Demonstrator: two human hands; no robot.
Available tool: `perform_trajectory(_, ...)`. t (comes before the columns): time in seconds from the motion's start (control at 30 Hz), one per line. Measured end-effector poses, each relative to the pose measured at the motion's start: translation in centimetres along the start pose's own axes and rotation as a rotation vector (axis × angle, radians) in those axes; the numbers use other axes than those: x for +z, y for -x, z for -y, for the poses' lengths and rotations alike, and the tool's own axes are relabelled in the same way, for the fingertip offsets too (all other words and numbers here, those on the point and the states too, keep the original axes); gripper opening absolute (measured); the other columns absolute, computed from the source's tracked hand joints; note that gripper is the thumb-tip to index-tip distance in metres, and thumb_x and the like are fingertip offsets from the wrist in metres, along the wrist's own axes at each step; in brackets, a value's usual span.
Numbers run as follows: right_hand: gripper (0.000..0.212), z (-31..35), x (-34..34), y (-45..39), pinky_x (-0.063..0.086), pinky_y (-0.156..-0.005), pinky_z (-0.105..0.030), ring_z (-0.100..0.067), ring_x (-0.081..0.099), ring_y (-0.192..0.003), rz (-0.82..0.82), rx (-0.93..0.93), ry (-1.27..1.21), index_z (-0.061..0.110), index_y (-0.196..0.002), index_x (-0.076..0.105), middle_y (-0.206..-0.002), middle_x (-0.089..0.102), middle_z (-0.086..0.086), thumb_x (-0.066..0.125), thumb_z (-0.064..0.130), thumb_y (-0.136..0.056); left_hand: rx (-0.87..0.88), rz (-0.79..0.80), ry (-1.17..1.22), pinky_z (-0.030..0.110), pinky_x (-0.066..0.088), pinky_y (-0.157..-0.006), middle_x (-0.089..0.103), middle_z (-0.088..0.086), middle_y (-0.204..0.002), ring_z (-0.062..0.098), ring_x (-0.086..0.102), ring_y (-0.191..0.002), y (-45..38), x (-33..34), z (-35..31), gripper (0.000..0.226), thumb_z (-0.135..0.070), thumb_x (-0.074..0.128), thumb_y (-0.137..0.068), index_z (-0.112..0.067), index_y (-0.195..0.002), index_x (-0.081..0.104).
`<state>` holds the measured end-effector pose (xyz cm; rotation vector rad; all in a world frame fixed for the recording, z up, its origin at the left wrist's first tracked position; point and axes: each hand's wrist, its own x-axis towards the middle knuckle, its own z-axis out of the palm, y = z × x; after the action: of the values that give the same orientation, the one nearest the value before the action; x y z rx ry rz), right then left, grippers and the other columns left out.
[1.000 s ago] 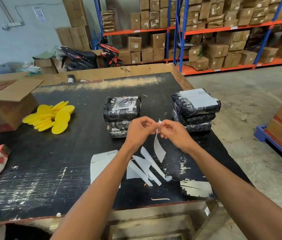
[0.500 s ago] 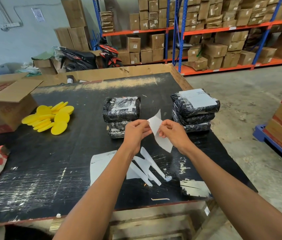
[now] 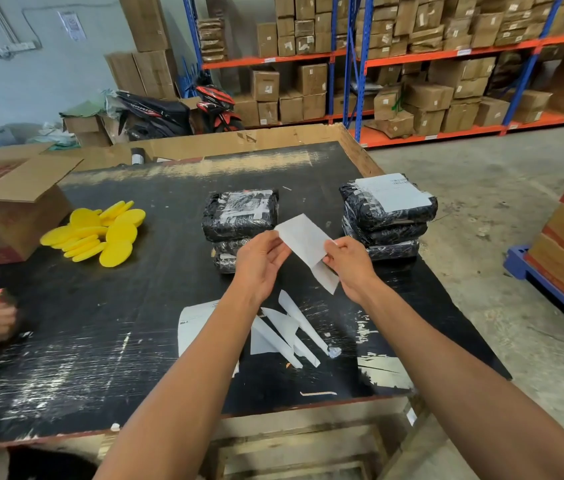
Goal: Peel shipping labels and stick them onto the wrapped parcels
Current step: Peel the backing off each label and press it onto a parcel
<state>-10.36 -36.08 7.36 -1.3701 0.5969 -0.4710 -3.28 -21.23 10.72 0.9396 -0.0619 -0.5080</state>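
Surface: scuffed black wooden table (image 3: 107, 327)
On it: two stacks of black plastic-wrapped parcels (image 3: 239, 220) (image 3: 388, 216), yellow round foam pads (image 3: 100, 233), white peeled backing strips (image 3: 287, 334), open brown cardboard box (image 3: 14, 209)

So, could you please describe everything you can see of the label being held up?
The label is a thin white paper rectangle, its facing side blank, held tilted in the air above the black table, in front of the two parcel stacks. The left hand holds its left edge; the right hand pinches its right side. A second white layer, apparently the backing, hangs below the right hand.
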Motion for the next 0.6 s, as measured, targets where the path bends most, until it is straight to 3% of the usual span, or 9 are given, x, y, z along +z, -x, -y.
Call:
perform_trajectory(0.07,0.007,-0.3,-0.1,0.0,0.05,-0.07,-0.026,-0.012,0.05,-0.068,-0.067,0.071,-0.129,0.007,-0.097,0.054,-0.089,0.057,-0.008,0.055,0.0,-0.099,-0.034,-0.052,0.129,0.031,0.06,-0.079,0.072,0.015,-0.093,0.023,0.072,-0.088,-0.2,-0.6,-0.2,0.006,-0.001,0.057,-0.096,0.0,-0.097,0.063)
perform_trajectory(0.17,0.026,-1.5,-1.1,-0.6,0.044,-0.061,-0.022,-0.012,0.047,-0.063,-0.138,0.132,-0.175,0.007,-0.105,0.063,-0.097,0.064,-0.011,0.048,-0.012,-0.096,-0.037,-0.136,0.247,0.032,0.062,-0.079,0.07,0.016,-0.094,0.024,0.071,-0.087,-0.3,-1.9,-1.0,0.007,0.0,0.057,-0.096,0.001,-0.092,0.062)
perform_trajectory(0.23,0.036,-2.7,-2.1,-1.0,0.041,-0.056,-0.02,-0.009,0.046,-0.06,-0.228,0.152,-0.146,0.008,-0.097,0.072,-0.093,0.068,-0.01,0.045,-0.013,-0.093,-0.013,-0.185,0.274,0.033,0.062,-0.079,0.07,0.016,-0.095,0.025,0.071,-0.088,-0.6,-2.9,-1.8,0.007,0.0,0.057,-0.096,0.001,-0.091,0.061)
perform_trajectory(0.37,0.036,-4.3,-4.1,-1.3,0.037,-0.048,-0.016,-0.007,0.044,-0.053,-0.473,0.263,-0.085,0.01,-0.104,0.075,-0.066,0.062,0.004,0.046,-0.008,-0.093,0.061,-0.229,0.356,0.033,0.062,-0.078,0.071,0.015,-0.097,0.024,0.071,-0.092,-1.0,-4.1,-3.8,0.007,0.001,0.057,-0.095,0.001,-0.09,0.061)
perform_trajectory(0.43,0.033,-4.9,-4.6,-1.3,0.04,-0.044,-0.017,-0.008,0.049,-0.05,-0.42,0.386,-0.195,0.008,-0.105,0.071,-0.053,0.062,0.007,0.041,-0.006,-0.099,0.104,-0.24,0.429,0.035,0.06,-0.087,0.071,0.014,-0.096,0.024,0.07,-0.092,-1.2,-4.4,-4.7,0.008,0.003,0.057,-0.095,0.001,-0.087,0.06)
perform_trajectory(0.5,0.036,-5.1,-3.9,-1.0,0.04,-0.037,-0.012,-0.003,0.051,-0.047,-0.259,0.487,-0.267,0.004,-0.118,0.066,-0.067,0.065,0.001,0.037,-0.008,-0.1,0.123,-0.226,0.445,0.035,0.06,-0.086,0.069,0.014,-0.097,0.023,0.07,-0.093,-1.3,-4.1,-5.6,0.007,0.004,0.057,-0.094,0.001,-0.088,0.06)
perform_trajectory(0.6,0.03,-5.2,-2.1,0.8,0.044,-0.045,-0.009,-0.006,0.047,-0.057,0.06,0.477,-0.057,0.003,-0.106,0.069,-0.083,0.065,-0.006,0.047,-0.013,-0.094,0.119,-0.186,0.428,0.035,0.06,-0.084,0.068,0.016,-0.101,0.024,0.069,-0.096,-0.9,-2.8,-5.8,0.003,0.003,0.058,-0.094,0.001,-0.094,0.06)
